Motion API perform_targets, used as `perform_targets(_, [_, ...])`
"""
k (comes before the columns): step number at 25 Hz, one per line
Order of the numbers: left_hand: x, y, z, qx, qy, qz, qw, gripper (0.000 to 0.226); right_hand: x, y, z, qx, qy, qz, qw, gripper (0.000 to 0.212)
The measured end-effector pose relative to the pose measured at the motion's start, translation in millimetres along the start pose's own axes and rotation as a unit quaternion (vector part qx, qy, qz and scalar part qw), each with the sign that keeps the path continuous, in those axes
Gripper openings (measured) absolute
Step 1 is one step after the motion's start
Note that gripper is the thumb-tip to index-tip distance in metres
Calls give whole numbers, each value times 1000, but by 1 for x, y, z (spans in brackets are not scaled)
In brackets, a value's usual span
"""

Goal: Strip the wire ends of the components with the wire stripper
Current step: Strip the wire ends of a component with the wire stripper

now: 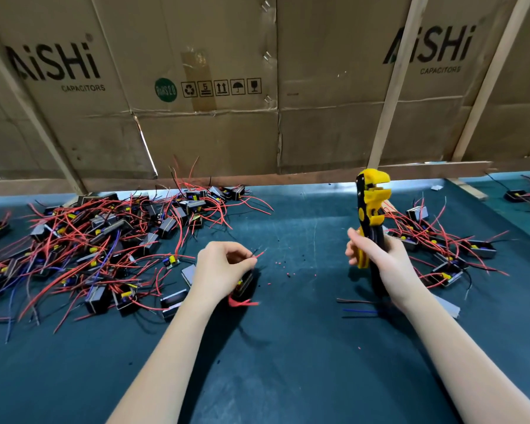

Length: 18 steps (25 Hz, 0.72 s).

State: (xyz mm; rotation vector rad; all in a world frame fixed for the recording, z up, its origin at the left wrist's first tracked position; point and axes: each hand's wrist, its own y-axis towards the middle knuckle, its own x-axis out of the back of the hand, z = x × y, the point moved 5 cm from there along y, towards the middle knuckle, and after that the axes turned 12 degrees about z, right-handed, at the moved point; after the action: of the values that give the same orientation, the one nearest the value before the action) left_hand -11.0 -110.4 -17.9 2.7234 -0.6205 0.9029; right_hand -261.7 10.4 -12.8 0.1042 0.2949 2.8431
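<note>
Head view: the left hand point(224, 267) pinches a red wire point(259, 254) of a held component point(244, 284), its tip pointing toward two o'clock; the right hand point(377, 255) grips the wire stripper point(371, 206) upright at three o'clock, jaws up; the unstripped pile point(104, 237) lies at nine o'clock; best to seat only the tip squarely in the jaws, then squeeze firmly

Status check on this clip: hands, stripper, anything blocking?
Left hand pinching red wire ends of one component. Right hand gripping wire stripper upright, apart from the wire. Nothing between them.
</note>
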Motion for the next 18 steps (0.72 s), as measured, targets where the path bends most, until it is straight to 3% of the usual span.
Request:
perform_targets(3, [-9, -3, -5, -5, -143, 72, 987, 8, 4, -1, 2, 4, -186, -45, 982, 50])
perform_targets(6, [-11, -4, -15, -44, -206, 103, 972, 7, 5, -7, 7, 10, -357, -104, 928, 45])
perform_targets(10, [-15, -8, -26, -91, -233, 139, 958, 4, 2, -4, 6, -16, -529, -119, 840, 53])
perform_targets(14, [-22, -12, -34, -115, -240, 147, 953, 8, 1, -3, 2, -4, -613, -122, 780, 56])
perform_targets(18, [-30, -13, -35, -99, -245, 138, 955, 12, -9, -6, 4, 72, -626, -125, 766, 55])
